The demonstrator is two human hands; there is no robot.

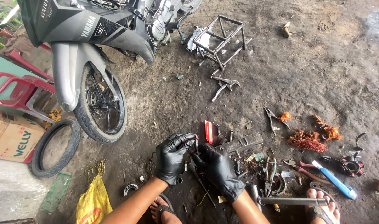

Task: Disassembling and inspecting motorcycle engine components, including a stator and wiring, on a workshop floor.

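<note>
Both of my hands wear black gloves and meet low in the middle of the head view. My left hand (173,157) pinches a small dark part with reddish wire (189,142) at its fingertips. My right hand (217,168) closes against the same part from the right. A red flat piece (208,132) lies on the dirt floor just beyond my fingers. A grey metal bar (241,143) lies to its right, among small scattered tools and parts.
A grey motorbike's front wheel (101,105) stands upper left, with a loose tyre (52,148), a cardboard box (13,137) and a red chair (19,89) beside it. Farther back lies a metal frame (222,39). On the right lie copper wire tangles (307,140), pliers (272,118) and a blue-handled tool (334,180). A yellow bag (94,201) lies lower left.
</note>
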